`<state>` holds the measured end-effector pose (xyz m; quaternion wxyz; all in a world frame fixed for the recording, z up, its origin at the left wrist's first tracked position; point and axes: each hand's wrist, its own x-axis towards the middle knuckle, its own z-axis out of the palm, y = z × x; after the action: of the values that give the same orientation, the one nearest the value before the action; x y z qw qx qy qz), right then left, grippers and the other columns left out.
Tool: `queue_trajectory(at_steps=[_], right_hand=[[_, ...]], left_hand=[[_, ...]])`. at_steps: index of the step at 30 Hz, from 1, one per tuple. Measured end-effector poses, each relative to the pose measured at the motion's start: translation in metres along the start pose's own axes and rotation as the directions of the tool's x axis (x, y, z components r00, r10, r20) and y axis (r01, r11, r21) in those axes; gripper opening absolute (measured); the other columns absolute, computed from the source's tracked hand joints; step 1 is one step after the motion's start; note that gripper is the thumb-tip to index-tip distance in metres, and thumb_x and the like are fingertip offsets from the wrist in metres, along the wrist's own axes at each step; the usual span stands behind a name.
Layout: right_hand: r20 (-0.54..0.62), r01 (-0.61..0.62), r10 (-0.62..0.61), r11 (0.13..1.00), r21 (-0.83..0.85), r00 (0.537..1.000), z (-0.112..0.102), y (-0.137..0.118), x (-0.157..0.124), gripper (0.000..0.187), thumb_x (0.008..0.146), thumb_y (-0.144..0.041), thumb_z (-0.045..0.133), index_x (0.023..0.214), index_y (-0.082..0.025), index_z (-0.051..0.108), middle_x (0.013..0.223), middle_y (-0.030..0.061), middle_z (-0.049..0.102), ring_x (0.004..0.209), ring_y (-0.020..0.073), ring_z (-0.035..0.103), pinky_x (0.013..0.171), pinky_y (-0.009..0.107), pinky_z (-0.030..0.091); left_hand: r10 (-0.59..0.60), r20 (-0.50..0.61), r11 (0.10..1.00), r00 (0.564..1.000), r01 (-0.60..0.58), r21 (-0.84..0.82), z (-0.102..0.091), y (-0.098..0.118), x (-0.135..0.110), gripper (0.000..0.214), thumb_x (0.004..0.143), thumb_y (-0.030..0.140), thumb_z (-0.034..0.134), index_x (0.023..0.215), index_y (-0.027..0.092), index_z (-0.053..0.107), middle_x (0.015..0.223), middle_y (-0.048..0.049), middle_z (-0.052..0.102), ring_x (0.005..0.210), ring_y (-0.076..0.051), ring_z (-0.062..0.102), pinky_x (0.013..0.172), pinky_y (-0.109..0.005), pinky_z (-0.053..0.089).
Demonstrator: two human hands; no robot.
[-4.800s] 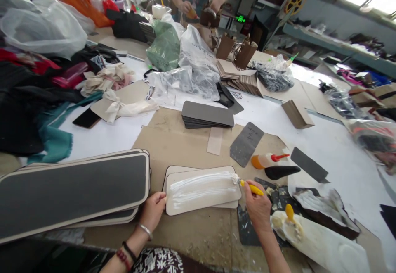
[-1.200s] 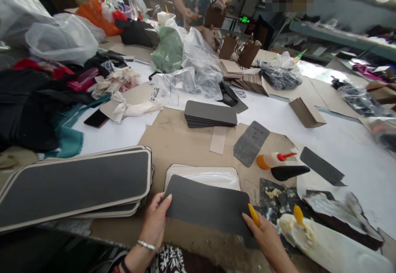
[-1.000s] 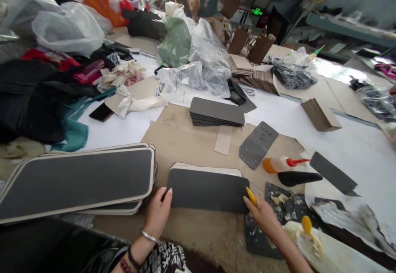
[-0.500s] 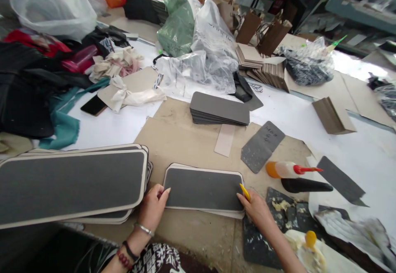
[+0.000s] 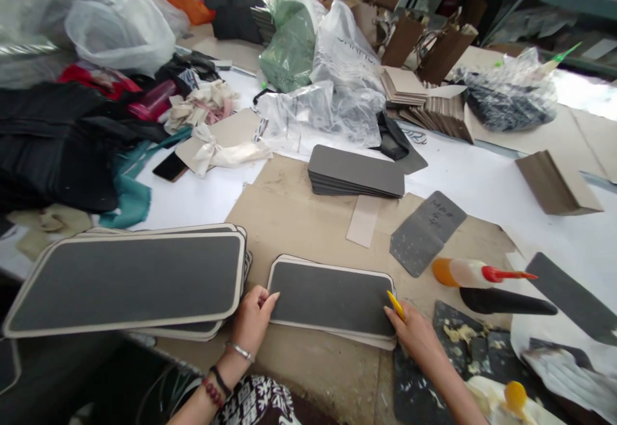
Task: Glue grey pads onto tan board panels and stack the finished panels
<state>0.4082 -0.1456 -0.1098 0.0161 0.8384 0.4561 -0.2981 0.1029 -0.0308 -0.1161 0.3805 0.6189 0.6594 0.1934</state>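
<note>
In front of me lies a short stack of rounded dark grey panels with cream borders; its top panel (image 5: 332,298) faces up. My left hand (image 5: 254,316) pinches the left edge of this stack, thumb on top. At the right edge is my right hand (image 5: 412,327), its fingers closed around a slim yellow tool (image 5: 396,306) while the thumb presses on the panel's corner. The tool's lower part is hidden in the fingers. Left of my left hand, a larger stack of similar panels (image 5: 130,283) overhangs the table's front edge.
Behind are a stack of plain grey boards (image 5: 357,171), a beige strip (image 5: 364,220) and a marked grey template (image 5: 428,232). To the right lie a red-tipped bottle (image 5: 467,273), a black tool (image 5: 506,301) and a glue-smeared dark board (image 5: 446,322). Plastic bags (image 5: 332,107) lie farther back.
The view has turned slightly left, so everything sits farther right in the picture. Both hands keep their hold at the two ends of the small stack.
</note>
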Motion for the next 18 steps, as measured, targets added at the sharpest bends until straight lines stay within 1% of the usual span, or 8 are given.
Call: queue_trajectory(at_steps=[3, 6, 9, 11, 13, 15, 18], right_hand=[[-0.005, 0.016, -0.016, 1.000, 0.002, 1.000, 0.004, 0.005, 0.003, 0.029, 0.082, -0.039, 0.032, 0.081, -0.018, 0.053, 0.079, 0.0072, 0.061, 0.079, 0.0208, 0.059, 0.067, 0.028, 0.039], [0.005, 0.020, -0.020, 1.000, -0.001, 1.000, 0.003, 0.004, 0.004, 0.029, 0.083, -0.038, 0.032, 0.081, -0.018, 0.054, 0.079, 0.0069, 0.061, 0.080, 0.0205, 0.060, 0.067, 0.028, 0.039], [0.015, -0.014, 0.014, 0.999, -0.031, 1.000, -0.002, -0.004, 0.001, 0.028, 0.084, -0.036, 0.034, 0.082, -0.018, 0.055, 0.079, 0.0070, 0.062, 0.082, 0.0211, 0.059, 0.068, 0.028, 0.039], [0.007, -0.047, 0.047, 0.997, -0.064, 0.999, -0.005, -0.010, -0.003, 0.028, 0.084, -0.036, 0.035, 0.083, -0.017, 0.056, 0.079, 0.0072, 0.062, 0.081, 0.0215, 0.059, 0.068, 0.028, 0.039], [-0.040, -0.083, 0.080, 0.992, -0.093, 0.996, -0.007, -0.014, -0.007, 0.028, 0.084, -0.038, 0.037, 0.083, -0.016, 0.055, 0.080, 0.0080, 0.062, 0.079, 0.0218, 0.059, 0.068, 0.028, 0.039], [-0.123, -0.112, 0.099, 0.989, -0.100, 0.987, -0.006, -0.015, -0.012, 0.028, 0.084, -0.038, 0.039, 0.085, -0.015, 0.055, 0.082, 0.0095, 0.062, 0.078, 0.0218, 0.059, 0.068, 0.028, 0.039], [-0.201, -0.103, 0.088, 0.992, -0.068, 0.976, -0.001, -0.011, -0.018, 0.026, 0.084, -0.035, 0.039, 0.087, -0.015, 0.056, 0.085, 0.0101, 0.063, 0.081, 0.0213, 0.059, 0.070, 0.027, 0.040]], left_hand=[[-0.007, -0.006, 1.000, 1.000, 0.007, 0.017, 0.000, 0.001, 0.000, 0.029, 0.069, 0.045, 0.044, 0.054, 0.021, 0.037, 0.048, 0.0048, 0.040, 0.049, -0.012, 0.040, 0.051, -0.024, 0.034], [-0.008, -0.008, 0.999, 1.000, 0.008, 0.039, -0.001, 0.001, -0.001, 0.027, 0.070, 0.043, 0.043, 0.054, 0.022, 0.036, 0.050, 0.0042, 0.040, 0.051, -0.013, 0.042, 0.054, -0.025, 0.035], [0.008, -0.001, 0.999, 1.000, -0.008, 0.051, -0.002, 0.001, -0.002, 0.026, 0.071, 0.042, 0.043, 0.055, 0.022, 0.035, 0.050, 0.0042, 0.041, 0.050, -0.013, 0.042, 0.053, -0.026, 0.036], [0.025, -0.033, 0.998, 0.999, -0.023, 0.057, -0.003, 0.001, -0.003, 0.025, 0.070, 0.044, 0.044, 0.059, 0.023, 0.035, 0.050, 0.0051, 0.039, 0.048, -0.013, 0.041, 0.051, -0.027, 0.036], [0.060, -0.093, 0.996, 0.994, -0.054, 0.066, -0.003, 0.000, -0.004, 0.025, 0.068, 0.046, 0.046, 0.067, 0.023, 0.039, 0.053, 0.0051, 0.040, 0.049, -0.015, 0.043, 0.053, -0.029, 0.039], [0.095, -0.127, 0.994, 0.987, -0.086, 0.074, -0.003, -0.003, -0.005, 0.029, 0.066, 0.049, 0.046, 0.075, 0.022, 0.044, 0.060, 0.0018, 0.044, 0.057, -0.018, 0.047, 0.060, -0.033, 0.043], [0.105, -0.102, 0.993, 0.989, -0.098, 0.067, -0.002, -0.006, -0.005, 0.036, 0.065, 0.052, 0.045, 0.079, 0.020, 0.050, 0.072, -0.0047, 0.049, 0.069, -0.023, 0.052, 0.068, -0.038, 0.045]])
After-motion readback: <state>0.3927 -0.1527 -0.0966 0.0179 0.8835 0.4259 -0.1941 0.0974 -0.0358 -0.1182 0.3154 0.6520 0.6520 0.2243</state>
